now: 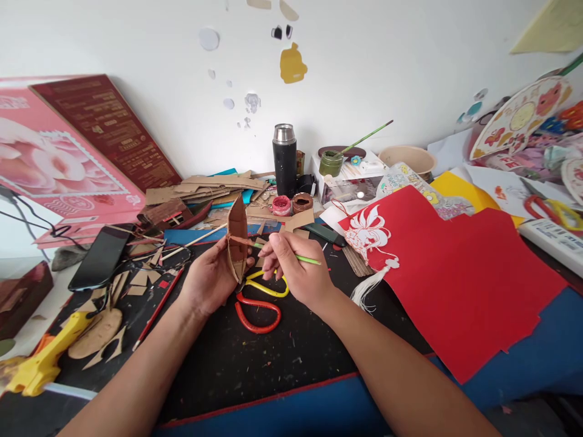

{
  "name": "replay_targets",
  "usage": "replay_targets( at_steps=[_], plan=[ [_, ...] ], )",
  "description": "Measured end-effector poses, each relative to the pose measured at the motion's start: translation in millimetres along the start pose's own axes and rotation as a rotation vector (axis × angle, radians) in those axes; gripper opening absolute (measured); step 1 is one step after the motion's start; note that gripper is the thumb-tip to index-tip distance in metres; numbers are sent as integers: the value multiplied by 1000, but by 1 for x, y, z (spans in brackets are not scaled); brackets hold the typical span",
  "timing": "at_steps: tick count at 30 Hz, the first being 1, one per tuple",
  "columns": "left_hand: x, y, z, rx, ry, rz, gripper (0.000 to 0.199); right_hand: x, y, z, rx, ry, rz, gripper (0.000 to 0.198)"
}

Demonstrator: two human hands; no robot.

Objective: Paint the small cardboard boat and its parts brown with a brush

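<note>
Standing on end near the centre of the frame, a boat-shaped cardboard piece [237, 256] is being gripped by the left hand [207, 276]. A green-handled paintbrush [308, 260] is being pinched by the right hand [296, 267], its tip being held against the cardboard. Scissors [248, 299] are being supported just below.

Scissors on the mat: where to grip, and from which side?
I'd take the scissors by the red loop, probably from the near side of the mat. That loop faces the person, with bare mat around most of it. The yellow loop sits close to the right hand, and the blades are hidden around the left hand.
</note>
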State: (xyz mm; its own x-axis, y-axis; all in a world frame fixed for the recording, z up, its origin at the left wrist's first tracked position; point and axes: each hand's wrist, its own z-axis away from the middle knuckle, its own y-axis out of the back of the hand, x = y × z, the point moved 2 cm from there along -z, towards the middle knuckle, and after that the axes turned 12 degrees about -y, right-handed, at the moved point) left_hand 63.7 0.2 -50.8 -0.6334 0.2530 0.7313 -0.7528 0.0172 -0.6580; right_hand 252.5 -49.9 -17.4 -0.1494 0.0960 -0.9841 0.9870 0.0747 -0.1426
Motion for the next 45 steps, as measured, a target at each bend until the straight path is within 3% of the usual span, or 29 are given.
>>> replay_targets(
  at_steps=[19, 27, 36, 45],
  plan=[
    [7, -3, 0, 27, -26, -12, 41, 3, -1, 3, -44, -21, 9, 59],
    [6, -2, -1, 40, -40, 9, 36, -1, -2, 1, -28, -2, -24, 57],
    [13, -7, -1, 105, -61, 5, 47, 2, -4, 4, -78, -26, -9, 58],
    [11, -1, -2, 62, -47, 13, 44, 2, -5, 3, -111, -26, -21, 55]
  ],
)
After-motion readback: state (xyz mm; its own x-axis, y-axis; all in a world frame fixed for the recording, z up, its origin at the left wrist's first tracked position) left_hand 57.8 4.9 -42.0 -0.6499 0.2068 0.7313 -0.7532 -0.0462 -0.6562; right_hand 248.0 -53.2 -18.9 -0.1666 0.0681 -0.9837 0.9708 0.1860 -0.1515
